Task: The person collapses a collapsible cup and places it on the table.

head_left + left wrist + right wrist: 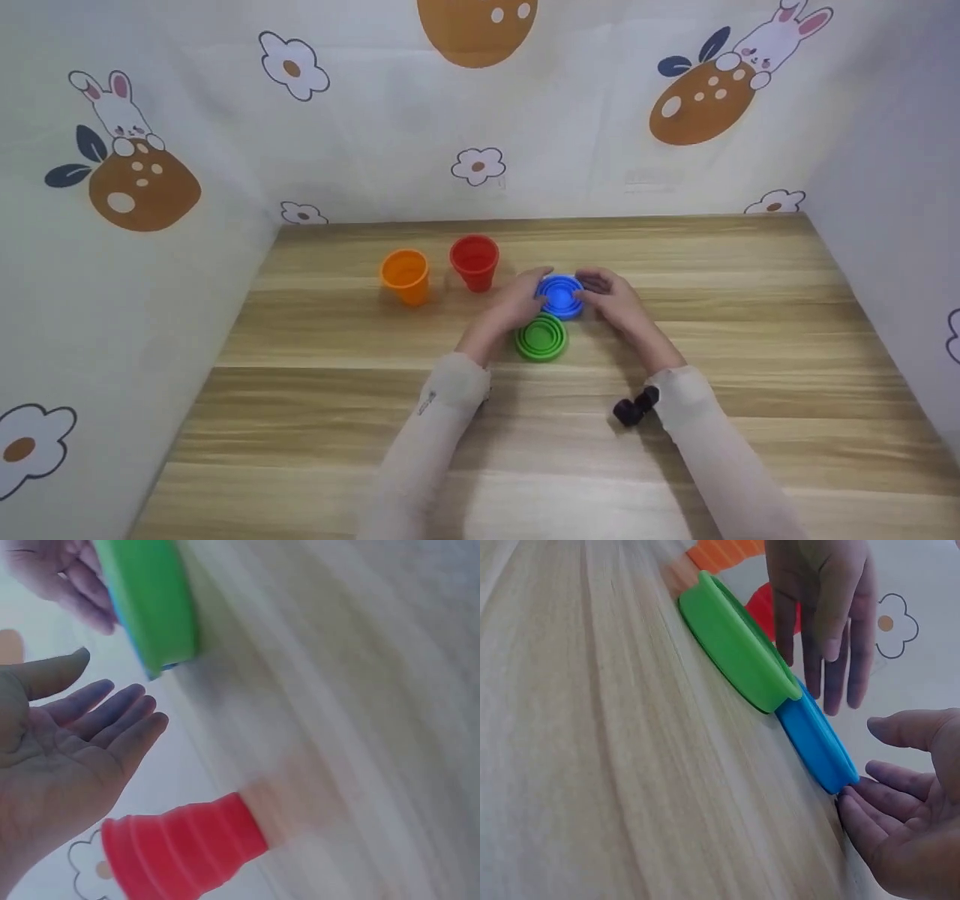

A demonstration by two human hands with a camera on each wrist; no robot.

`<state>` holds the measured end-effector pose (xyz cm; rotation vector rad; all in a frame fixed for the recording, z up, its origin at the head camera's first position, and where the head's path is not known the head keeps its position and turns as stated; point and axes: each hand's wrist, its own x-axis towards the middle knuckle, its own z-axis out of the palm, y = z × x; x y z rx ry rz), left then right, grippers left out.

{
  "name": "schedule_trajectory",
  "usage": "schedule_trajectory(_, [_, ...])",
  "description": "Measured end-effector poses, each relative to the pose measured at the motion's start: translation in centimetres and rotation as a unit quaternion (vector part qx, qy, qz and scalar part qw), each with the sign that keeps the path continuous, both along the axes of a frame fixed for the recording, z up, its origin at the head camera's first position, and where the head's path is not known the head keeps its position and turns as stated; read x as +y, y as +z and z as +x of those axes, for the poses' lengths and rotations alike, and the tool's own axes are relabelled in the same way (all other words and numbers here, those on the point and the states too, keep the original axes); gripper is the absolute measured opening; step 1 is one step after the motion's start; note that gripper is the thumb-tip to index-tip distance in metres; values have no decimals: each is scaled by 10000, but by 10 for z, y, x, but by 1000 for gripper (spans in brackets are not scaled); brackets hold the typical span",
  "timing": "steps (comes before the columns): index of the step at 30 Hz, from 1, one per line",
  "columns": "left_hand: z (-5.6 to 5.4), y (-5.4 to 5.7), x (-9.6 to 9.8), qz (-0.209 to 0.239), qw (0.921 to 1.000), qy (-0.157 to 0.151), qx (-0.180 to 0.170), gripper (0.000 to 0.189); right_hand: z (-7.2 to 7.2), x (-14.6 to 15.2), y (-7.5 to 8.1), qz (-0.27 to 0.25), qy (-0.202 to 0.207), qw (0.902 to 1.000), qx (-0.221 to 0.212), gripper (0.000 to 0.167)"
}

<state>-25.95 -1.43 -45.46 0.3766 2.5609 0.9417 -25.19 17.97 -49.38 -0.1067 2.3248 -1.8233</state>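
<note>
A blue collapsible cup (561, 298), folded flat into rings, lies on the table between my two hands. My left hand (521, 300) is at its left side, fingers extended and thumb apart in the left wrist view. On the other side my right hand (613, 301) has its fingers loosely spread; in the right wrist view a fingertip is at the edge of the blue cup (819, 746), and contact is hard to tell. Nearer to me, a green collapsible cup (541, 337) lies folded flat, close against the blue one.
Left of my hands stand a red cup (475, 262) and an orange cup (406, 277), both extended upright with their wide mouths up. A small black object (634, 407) shows beside my right sleeve. Patterned white walls (375, 150) border the wooden table (315, 420).
</note>
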Motion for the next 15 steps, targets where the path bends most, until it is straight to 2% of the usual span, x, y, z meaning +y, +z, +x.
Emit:
schedule_trajectory(5, [8,14,-6,188,9990,-192,358,56,0,-1,7,-39,-8,10000,13,52])
schedule_trajectory(11, [16,30,-16,455,9971,-28,603,57,-3,-9,12,34,-157,9998,123,51])
schedule_trajectory(15, [20,38,-24,621,9956,103,697,57,-6,-16,12,16,-251,9991,347,49])
